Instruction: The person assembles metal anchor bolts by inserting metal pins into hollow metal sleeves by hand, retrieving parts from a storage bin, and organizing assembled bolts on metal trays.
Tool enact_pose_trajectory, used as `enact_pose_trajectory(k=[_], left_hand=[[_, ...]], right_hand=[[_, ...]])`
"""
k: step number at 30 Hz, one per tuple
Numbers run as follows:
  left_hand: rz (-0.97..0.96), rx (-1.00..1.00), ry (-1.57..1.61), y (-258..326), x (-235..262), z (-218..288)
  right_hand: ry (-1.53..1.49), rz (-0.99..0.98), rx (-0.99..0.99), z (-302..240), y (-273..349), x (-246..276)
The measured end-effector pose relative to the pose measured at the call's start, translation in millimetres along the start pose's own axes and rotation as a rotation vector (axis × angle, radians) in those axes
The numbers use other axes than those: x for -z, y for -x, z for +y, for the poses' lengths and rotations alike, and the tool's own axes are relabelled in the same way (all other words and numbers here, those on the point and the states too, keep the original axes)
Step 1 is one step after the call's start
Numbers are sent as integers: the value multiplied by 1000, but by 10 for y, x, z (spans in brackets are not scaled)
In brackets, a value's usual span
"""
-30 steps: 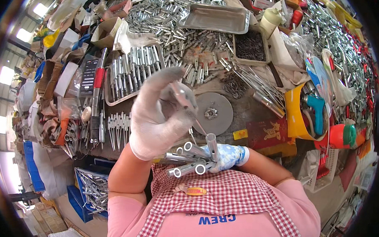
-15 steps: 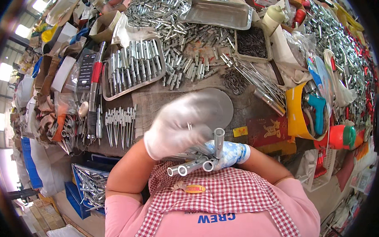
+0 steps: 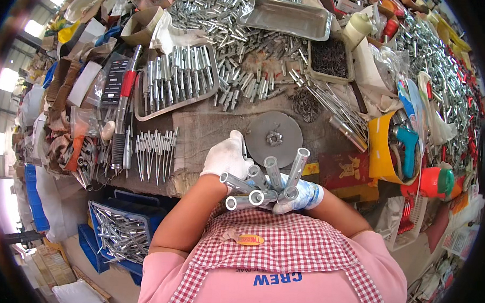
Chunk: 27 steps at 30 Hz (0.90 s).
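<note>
My right hand, in a blue-and-white patterned glove, is closed round a bundle of silvery metal tubes in front of my chest. The open tube ends fan out in several directions. Beside the bundle, my left hand in a white glove is closed, with the edge of a grey metal piece showing at its fingers; most of that piece is hidden. Just beyond both hands a round grey disc with a small metal hub lies on the bench.
A metal tray of upright-looking tube parts stands at the left, with a row of thin pins nearer. Loose metal parts heap the back. A yellow holder with a teal tool stands right. A blue crate sits below left.
My left hand, blurred over the disc before, has drawn back left and nearer, uncovering the disc and its hub. The tubes in my right hand now spread upward, with more ends visible.
</note>
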<state>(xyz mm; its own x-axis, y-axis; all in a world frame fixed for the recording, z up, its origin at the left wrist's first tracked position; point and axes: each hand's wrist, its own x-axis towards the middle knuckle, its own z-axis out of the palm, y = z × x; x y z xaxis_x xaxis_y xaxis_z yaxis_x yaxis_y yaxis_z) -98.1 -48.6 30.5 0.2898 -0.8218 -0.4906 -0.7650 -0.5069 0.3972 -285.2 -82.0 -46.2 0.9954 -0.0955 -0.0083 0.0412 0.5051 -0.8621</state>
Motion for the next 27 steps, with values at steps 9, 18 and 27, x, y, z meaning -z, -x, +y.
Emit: enact_pose_trajectory(k=[9, 18, 27], left_hand=[[-31, 65, -27, -71, 1, 61], [689, -504, 975, 444, 797, -191], [550, -1078, 830, 623, 537, 100]], right_hand=[[74, 59, -17, 39, -21, 17], [177, 117, -21, -6, -39, 14], [284, 98, 24, -64, -90, -50]])
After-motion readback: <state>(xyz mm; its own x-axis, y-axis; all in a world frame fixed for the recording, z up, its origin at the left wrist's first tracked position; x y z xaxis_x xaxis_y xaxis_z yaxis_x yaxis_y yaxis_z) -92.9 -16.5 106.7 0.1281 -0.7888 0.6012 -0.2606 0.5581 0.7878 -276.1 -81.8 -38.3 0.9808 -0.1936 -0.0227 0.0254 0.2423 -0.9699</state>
